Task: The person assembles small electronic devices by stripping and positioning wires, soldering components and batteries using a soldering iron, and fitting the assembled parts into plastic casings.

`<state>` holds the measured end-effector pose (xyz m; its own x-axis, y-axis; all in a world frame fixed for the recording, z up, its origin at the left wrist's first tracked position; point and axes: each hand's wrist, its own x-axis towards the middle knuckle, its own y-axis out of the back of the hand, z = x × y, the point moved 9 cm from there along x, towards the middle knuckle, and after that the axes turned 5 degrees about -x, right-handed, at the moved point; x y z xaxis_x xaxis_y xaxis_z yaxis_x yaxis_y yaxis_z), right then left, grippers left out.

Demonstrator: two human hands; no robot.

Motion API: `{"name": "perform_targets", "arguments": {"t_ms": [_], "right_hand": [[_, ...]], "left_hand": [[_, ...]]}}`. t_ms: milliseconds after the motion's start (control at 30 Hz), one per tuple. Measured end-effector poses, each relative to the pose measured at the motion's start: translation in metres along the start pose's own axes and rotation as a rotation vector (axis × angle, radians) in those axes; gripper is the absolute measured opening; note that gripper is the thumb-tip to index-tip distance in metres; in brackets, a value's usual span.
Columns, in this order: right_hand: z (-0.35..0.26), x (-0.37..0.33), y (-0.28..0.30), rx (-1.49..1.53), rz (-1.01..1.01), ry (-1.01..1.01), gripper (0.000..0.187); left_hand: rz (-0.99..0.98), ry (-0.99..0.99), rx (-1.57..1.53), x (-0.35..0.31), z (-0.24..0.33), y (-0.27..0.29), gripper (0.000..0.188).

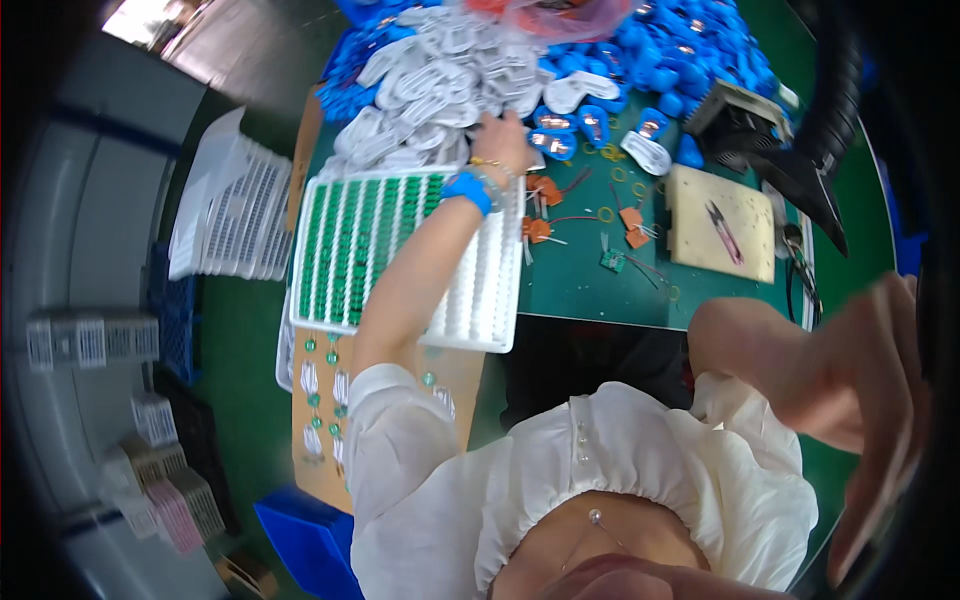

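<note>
My left hand point(503, 143) reaches across the table to the near edge of a heap of white plastic shell parts point(440, 80). Its fingertips are lost among the white pieces, so I cannot tell whether it grips one. Under that forearm lies a white ribbed tray point(487, 300) with rows of small green pieces point(340, 235). My right hand point(865, 380) is raised at the right, close to the camera and away from the table. Its blurred fingers look stretched out, with nothing visible in them. Blue shell parts with coppery insides point(553, 144) lie beside my left hand.
Orange wired pieces point(634, 228) and a small green circuit board point(612, 261) lie right of the tray. Pink-handled snips point(726, 235) rest on a cream pad point(690, 200). A black hose nozzle point(805, 190) hangs at right. Stacked white trays point(240, 210) stand left.
</note>
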<state>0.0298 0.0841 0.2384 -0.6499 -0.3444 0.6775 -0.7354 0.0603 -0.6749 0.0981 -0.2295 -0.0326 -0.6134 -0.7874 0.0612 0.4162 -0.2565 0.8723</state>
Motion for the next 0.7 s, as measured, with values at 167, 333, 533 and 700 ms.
{"name": "perform_targets", "arguments": {"t_ms": [167, 333, 533, 700], "right_hand": [[0.09, -0.034, 0.046, -0.9, -0.368, 0.023, 0.024], [0.23, -0.071, 0.097, -1.303, -1.026, -0.209, 0.006], [0.293, -0.116, 0.108, -1.482, -1.612, 0.28, 0.021], [0.265, -0.065, 0.105, -1.384, -1.245, 0.161, 0.02]], "left_hand": [[0.222, -0.142, -0.249, -0.029, 0.006, 0.023, 0.046], [0.296, -0.233, -0.446, -0.123, -0.037, 0.12, 0.01], [0.056, -0.077, -0.144, -0.178, -0.079, 0.127, 0.01], [-0.018, -0.2, -0.061, -0.171, -0.062, 0.099, 0.011]]}}
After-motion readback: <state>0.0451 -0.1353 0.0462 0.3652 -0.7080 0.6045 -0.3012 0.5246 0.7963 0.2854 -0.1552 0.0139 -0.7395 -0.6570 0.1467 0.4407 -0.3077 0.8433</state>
